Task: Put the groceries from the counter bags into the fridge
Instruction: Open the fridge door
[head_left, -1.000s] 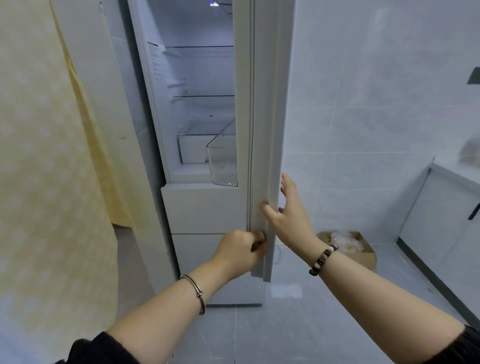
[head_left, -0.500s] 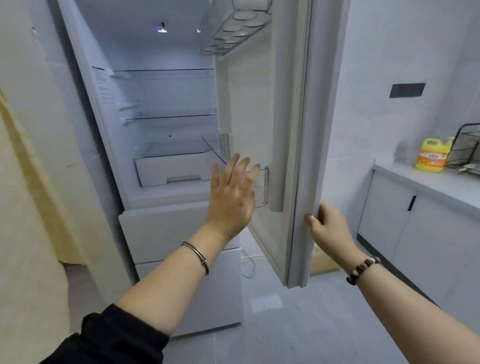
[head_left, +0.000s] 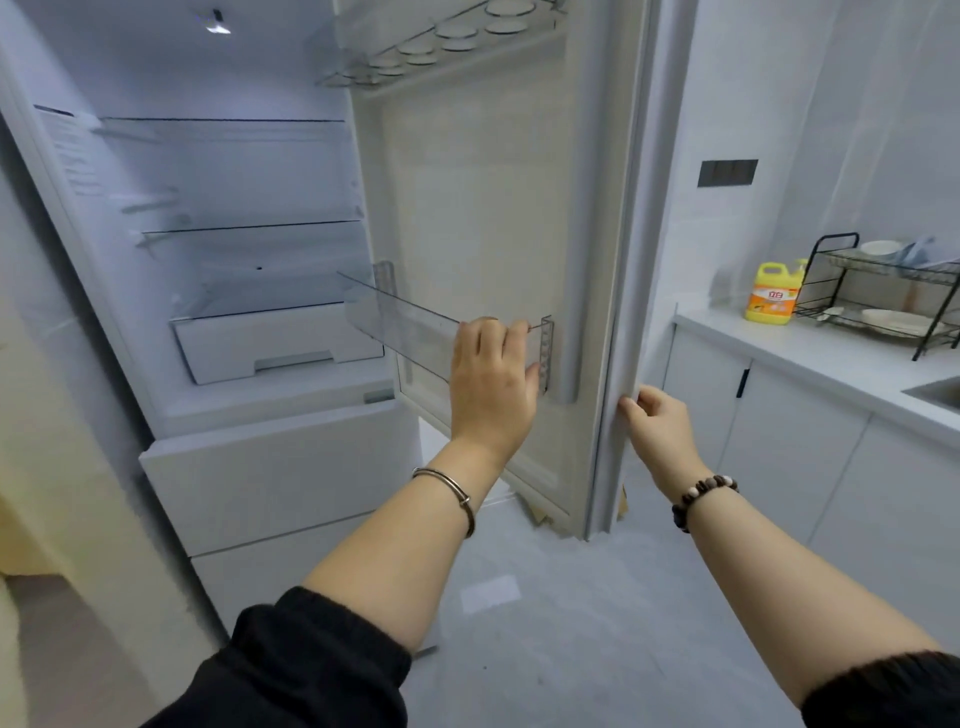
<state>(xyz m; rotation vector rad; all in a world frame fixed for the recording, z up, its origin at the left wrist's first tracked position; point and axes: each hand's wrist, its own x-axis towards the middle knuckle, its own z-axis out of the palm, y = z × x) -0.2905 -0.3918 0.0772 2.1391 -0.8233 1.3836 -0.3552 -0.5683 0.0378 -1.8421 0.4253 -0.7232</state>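
Note:
The white fridge (head_left: 270, 467) stands open, its lit upper compartment bare: glass shelves (head_left: 249, 228) and a white drawer (head_left: 275, 348) hold nothing. The fridge door (head_left: 493, 208) is swung out to the right. My left hand (head_left: 491, 379) has its fingers curled over the rim of the clear door bin (head_left: 400, 325). My right hand (head_left: 657, 421) grips the door's outer edge from the right side. No grocery bags are in view.
An egg tray (head_left: 436, 41) sits at the door's top. A grey counter (head_left: 810, 353) at right carries a yellow detergent bottle (head_left: 772, 293) and a black dish rack (head_left: 883, 296). A cardboard box (head_left: 621, 506) peeks out behind the door on the tiled floor.
The door has swung wider open. My left hand went from flat and open in front of the fridge to hooking the door bin's rim. My right hand stays on the door edge.

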